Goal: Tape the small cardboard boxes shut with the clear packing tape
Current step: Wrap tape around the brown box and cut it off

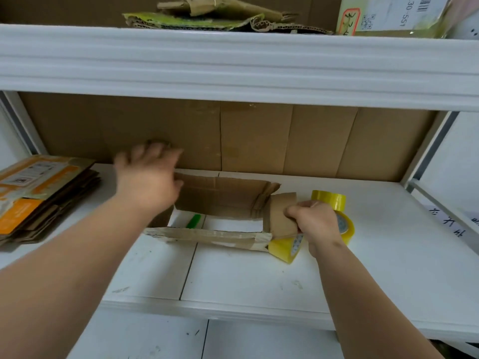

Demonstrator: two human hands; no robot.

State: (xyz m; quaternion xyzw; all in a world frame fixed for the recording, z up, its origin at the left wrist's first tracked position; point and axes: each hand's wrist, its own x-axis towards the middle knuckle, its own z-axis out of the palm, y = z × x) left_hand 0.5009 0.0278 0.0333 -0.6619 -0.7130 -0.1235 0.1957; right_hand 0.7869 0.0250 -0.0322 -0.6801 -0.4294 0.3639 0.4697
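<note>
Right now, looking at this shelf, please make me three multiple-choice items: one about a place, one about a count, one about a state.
1. Where does the stack of flattened cartons lie?
A. at the left end of the shelf
B. inside the open box
C. on the floor

2. How many yellowish tape rolls can be seen beside the cardboard box?
A. one
B. three
C. five

3. What is the right hand doing?
A. resting flat on the shelf
B. gripping the box's end flap
C. holding scissors

Answers:
1 A: the stack rests on the white shelf at the far left.
2 B: the tape rolls sit near the right hand; three show.
3 B: its fingers curl round the flap, while the left hand is blurred, fingers spread.
</note>
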